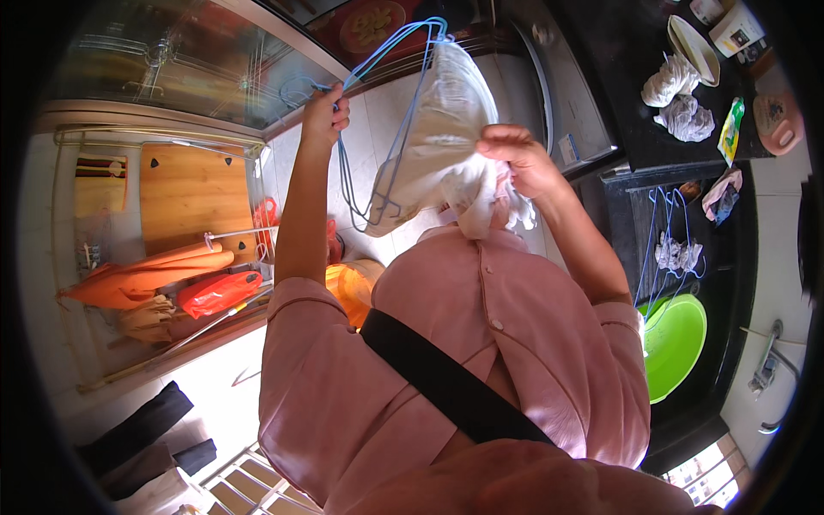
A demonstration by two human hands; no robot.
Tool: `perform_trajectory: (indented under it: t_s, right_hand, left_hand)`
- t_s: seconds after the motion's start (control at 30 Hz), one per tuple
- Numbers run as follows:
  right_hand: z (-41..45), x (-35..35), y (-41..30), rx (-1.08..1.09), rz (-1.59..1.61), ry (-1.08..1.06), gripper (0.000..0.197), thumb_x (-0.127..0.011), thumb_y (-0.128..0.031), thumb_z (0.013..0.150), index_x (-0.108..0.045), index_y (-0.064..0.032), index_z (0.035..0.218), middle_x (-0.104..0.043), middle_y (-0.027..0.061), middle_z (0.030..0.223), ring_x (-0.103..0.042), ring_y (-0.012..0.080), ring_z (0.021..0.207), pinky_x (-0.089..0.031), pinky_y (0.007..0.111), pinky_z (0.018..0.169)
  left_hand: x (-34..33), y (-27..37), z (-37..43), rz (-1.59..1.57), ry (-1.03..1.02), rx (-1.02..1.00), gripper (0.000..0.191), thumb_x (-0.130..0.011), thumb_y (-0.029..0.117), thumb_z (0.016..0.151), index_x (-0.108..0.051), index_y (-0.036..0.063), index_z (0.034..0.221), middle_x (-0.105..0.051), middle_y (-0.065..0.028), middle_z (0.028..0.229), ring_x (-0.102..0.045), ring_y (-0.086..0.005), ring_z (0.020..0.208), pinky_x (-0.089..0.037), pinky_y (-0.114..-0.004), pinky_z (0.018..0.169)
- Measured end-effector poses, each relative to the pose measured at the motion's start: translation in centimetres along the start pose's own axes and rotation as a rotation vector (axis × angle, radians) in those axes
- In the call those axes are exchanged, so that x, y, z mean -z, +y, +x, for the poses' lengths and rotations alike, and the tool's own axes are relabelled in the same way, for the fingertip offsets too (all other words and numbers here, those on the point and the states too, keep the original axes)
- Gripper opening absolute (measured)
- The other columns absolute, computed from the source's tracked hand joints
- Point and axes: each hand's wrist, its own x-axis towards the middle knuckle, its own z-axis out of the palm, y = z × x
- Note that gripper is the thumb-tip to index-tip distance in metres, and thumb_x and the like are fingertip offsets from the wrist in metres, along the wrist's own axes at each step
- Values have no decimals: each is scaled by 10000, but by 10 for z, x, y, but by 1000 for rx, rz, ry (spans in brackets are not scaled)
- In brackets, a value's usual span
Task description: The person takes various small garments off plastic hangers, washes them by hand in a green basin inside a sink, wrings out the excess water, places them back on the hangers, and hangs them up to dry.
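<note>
My left hand (326,114) is raised at the upper left, its fingers closed around several blue wire clothes hangers (402,132). Bunched white cloth (444,122), apparently a garment, hangs beside them, and its top end meets the hangers' upper bend. Farther right, my right hand (518,158) pinches the cloth's right edge between thumb and fingers; loose folds and a ruffled edge fall below it. How the cloth sits on the hangers is partly hidden by its folds.
A black counter at right holds crumpled white cloths (671,80) and a green-yellow packet (730,132). Below are more blue hangers (669,225) and a green basin (679,347) in a dark sink. At left, a rack holds a wooden board (196,199) and a red bag (219,293).
</note>
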Motion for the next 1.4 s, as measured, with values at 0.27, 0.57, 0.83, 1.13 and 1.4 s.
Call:
perform_trajectory:
  t_s: [0.27, 0.57, 0.83, 1.13, 1.4]
  right_hand:
    - [7, -43, -56, 171, 76, 159, 39, -651, -45, 762, -634, -12, 748, -595, 4, 661, -540, 67, 598, -406, 197, 565]
    - [33, 7, -135, 427, 412, 176, 179, -557, -115, 854, -638, 40, 896, -666, 146, 862, -641, 235, 805, -501, 348, 805]
    - [103, -64, -145, 604, -129, 214, 160, -508, -78, 812, -606, 13, 898, -633, 103, 827, -601, 163, 724, -485, 258, 689]
    - [287, -25, -72, 284, -448, 349, 178, -626, -56, 813, -586, -46, 640, -521, -33, 530, -391, 9, 426, -289, 176, 395]
    - [468, 42, -69, 137, -564, 381, 207, -649, -138, 815, -592, -47, 639, -499, -23, 511, -435, 46, 399, -340, 206, 367]
  left_hand:
    - [24, -47, 25, -49, 122, 18, 104, -568, 136, 863, -466, 112, 863, -446, -13, 578, -329, -70, 387, -225, -220, 324]
    - [152, -109, 35, -193, 278, 211, 213, -552, 167, 857, -429, 134, 686, -405, -5, 526, -307, -93, 374, -217, -233, 329]
    - [379, -217, -1, 2123, 359, -240, 186, -533, 200, 807, -596, 29, 767, -607, -163, 735, -593, -335, 676, -484, -437, 612]
    - [313, -167, 72, 375, 559, 234, 103, -598, 206, 811, -558, 130, 754, -396, 44, 464, -367, -106, 348, -307, -262, 329]
    - [243, -118, 223, 347, 551, 192, 342, -644, 154, 795, -498, 130, 1104, -439, 18, 525, -355, -89, 349, -257, -253, 299]
